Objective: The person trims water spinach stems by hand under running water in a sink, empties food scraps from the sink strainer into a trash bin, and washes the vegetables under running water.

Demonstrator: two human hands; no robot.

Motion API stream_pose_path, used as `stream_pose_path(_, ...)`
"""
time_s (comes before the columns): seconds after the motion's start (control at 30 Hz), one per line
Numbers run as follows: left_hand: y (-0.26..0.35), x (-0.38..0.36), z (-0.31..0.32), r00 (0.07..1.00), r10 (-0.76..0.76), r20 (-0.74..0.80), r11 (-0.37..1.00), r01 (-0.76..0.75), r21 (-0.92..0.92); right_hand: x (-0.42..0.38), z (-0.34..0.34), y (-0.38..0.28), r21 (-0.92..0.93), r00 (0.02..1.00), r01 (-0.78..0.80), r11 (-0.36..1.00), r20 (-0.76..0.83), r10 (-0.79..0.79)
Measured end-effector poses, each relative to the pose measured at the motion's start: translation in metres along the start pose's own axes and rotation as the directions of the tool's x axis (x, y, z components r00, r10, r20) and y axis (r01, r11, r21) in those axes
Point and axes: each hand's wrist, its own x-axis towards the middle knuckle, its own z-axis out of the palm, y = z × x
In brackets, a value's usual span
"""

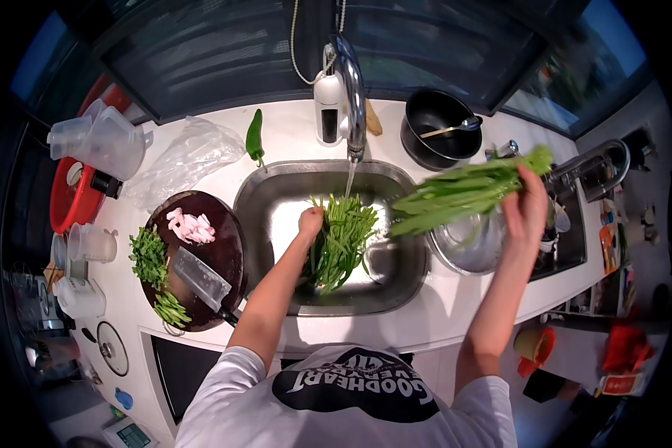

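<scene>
My left hand (311,222) is closed at the left side of a bunch of leafy green stems (345,243) in the steel sink (407,280). Water runs from the faucet (355,112) onto those stems. My right hand (526,205) is raised to the right of the sink, its fingers wrapped round the base end of a long-leaf lettuce (463,193). The lettuce leaves point left toward the sink, slightly blurred. Beneath them, a clear bowl (470,254) stands on the counter, partly covered by the leaves.
Left of the sink, a round dark cutting board (228,224) carries a cleaver (201,278), pale meat pieces (191,225) and chopped greens (149,256). A green pepper (254,137) and plastic bag (190,157) lie behind. At back right stands a black pot (433,153) with a spoon.
</scene>
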Motion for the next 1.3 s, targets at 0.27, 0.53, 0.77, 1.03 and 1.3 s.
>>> stream_pose_path(0.27, -0.019, 0.005, 0.018, 0.99, -0.099, -0.105, 0.918, 0.131, 0.373, 0.045, -0.17, 0.066, 0.124, 0.887, -0.395, 0.91, -0.207, 0.414)
stream_pose_path(0.53, -0.001, -0.008, 0.009, 0.999, 0.029, 0.019, 0.986, -0.032, 0.166, -0.007, -0.075, 0.075, -0.883, 0.911, 0.061, 0.465, -0.141, -0.387)
stream_pose_path(0.77, 0.072, -0.051, -0.017, 0.939, 0.291, 0.183, 0.923, -0.226, -0.31, -0.053, 0.056, 0.157, -0.731, 0.864, 0.502, 0.463, 0.446, -0.232)
stream_pose_path(1.03, 0.128, -0.117, -0.031, 0.895, 0.226, 0.384, 0.912, -0.056, -0.406, -0.053, 0.067, 0.279, -0.503, 0.807, -0.246, 0.829, 0.367, 0.462)
stream_pose_path(1.3, 0.126, -0.115, -0.042, 0.917, 0.236, 0.323, 0.953, -0.153, -0.262, -0.057, 0.076, 0.277, -0.183, 0.847, -0.385, 0.905, 0.32, 0.425)
